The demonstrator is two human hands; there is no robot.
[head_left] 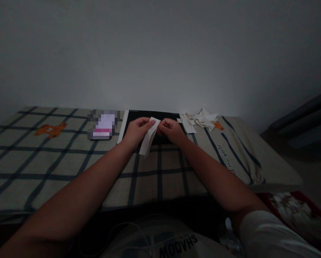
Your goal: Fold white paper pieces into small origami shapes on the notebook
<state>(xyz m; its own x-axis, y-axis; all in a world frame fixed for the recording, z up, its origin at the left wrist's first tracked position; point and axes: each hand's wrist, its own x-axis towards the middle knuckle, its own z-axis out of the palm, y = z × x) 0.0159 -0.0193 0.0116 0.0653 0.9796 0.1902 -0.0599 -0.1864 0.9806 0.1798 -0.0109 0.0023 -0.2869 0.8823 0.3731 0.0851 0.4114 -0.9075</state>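
A white strip of paper (149, 139) hangs between both hands above a checked cloth (69, 161). My left hand (137, 131) pinches its upper edge with closed fingers. My right hand (171, 130) is closed on the same upper end from the right side. Both hands hover over a black pad (139, 115) that lies against the wall.
A heap of folded and scrap paper pieces (202, 120) lies to the right of the pad. A blurred, pixelated flat object (103, 126) sits to the left of it. Orange bear prints (50, 129) mark the cloth. The table's right edge (278, 172) drops off near a dark sofa.
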